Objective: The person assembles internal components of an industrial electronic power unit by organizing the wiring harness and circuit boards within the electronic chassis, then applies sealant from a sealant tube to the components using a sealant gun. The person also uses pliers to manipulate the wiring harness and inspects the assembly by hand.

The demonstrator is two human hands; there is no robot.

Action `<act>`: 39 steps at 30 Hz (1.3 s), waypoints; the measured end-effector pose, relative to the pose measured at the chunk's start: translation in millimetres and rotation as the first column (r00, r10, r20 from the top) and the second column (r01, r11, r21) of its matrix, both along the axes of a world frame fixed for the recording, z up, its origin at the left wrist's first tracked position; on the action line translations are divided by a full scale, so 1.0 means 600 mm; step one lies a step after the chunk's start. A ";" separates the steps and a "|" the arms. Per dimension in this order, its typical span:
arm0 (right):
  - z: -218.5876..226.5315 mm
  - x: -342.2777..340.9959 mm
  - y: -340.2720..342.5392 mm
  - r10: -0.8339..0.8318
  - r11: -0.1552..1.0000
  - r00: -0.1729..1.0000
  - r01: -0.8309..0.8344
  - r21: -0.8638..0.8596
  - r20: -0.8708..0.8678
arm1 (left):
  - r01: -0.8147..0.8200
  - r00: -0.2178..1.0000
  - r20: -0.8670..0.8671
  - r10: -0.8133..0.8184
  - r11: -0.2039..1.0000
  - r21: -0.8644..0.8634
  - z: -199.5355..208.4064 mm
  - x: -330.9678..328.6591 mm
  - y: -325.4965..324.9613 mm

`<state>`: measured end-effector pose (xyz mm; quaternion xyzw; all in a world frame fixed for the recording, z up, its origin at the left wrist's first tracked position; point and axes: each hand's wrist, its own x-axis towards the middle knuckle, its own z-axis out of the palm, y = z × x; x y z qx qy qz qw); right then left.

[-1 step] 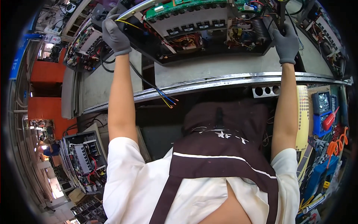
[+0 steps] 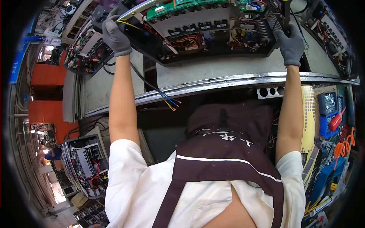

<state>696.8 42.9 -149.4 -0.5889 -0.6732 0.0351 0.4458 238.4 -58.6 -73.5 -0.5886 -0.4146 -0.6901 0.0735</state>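
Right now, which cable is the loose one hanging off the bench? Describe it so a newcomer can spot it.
Start at the grey workbench with the shiny metal front rail, where the open black electronics chassis sits between the two grey-gloved hands. From the left hand, a black sheathed cable runs down across the rail. Unlike the wiring inside the chassis, it ends free, fanning into bare yellow, blue and red cores.

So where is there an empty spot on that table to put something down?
The grey benchtop is bare between the open black chassis and the metal front edge. Another bare strip lies left of the left hand's forearm, beside the circuit unit. Inside the chassis it is packed with boards and wires, and the tool bins below the right hand are full.
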 end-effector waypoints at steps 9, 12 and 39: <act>0.012 -0.014 -0.084 -0.051 0.989 0.999 0.051 0.137 -0.001 | 0.245 0.904 0.404 -0.139 0.943 -0.224 0.029 -0.026 0.056; 0.013 -0.015 -0.076 -0.008 0.989 1.000 0.007 0.150 0.007 | 0.090 0.894 0.423 0.148 0.865 -0.494 0.062 0.042 0.015; 0.011 0.015 -0.011 -0.026 0.996 0.994 0.035 0.078 -0.109 | -0.030 0.923 0.371 0.101 0.981 -0.194 0.032 0.119 -0.068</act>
